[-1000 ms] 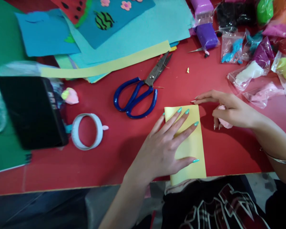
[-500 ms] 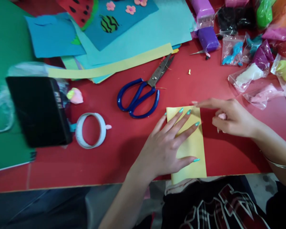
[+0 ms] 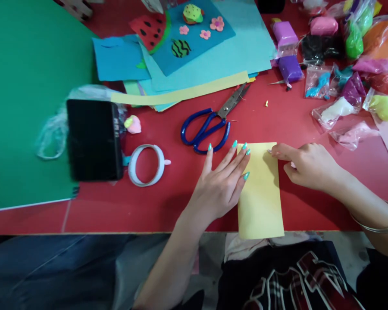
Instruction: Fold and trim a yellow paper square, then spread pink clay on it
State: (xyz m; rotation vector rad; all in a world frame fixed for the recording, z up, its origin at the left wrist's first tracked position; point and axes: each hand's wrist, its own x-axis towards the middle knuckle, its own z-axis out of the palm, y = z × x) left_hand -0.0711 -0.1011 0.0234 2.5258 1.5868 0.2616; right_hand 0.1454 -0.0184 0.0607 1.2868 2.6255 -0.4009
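A folded-looking sheet of yellow paper [image 3: 261,202] lies on the red table near its front edge. My left hand [image 3: 221,181], with teal nails, lies flat and open across the paper's left side, fingers spread and their tips near its upper left corner. My right hand [image 3: 305,161] has its index finger stretched out, the tip touching the upper right corner of the sheet. Its other fingers are curled under and partly hidden; a small pink spot shows among them, perhaps a nail. Just beyond my left fingertips rest blue-handled scissors [image 3: 210,122], blades slightly apart.
Left of me are a white ring-shaped band [image 3: 132,168], a black box-like device [image 3: 92,140] and a green board [image 3: 26,107]. Blue sheets [image 3: 210,60] with clay shapes lie at the back. Bagged coloured clay [image 3: 339,107] covers the right rear. A yellow strip [image 3: 181,94] lies behind the scissors.
My left hand has slid left on the paper, uncovering more of it. The right index fingertip now rests closer to the upper right corner. The view has shifted, so table items appear further right.
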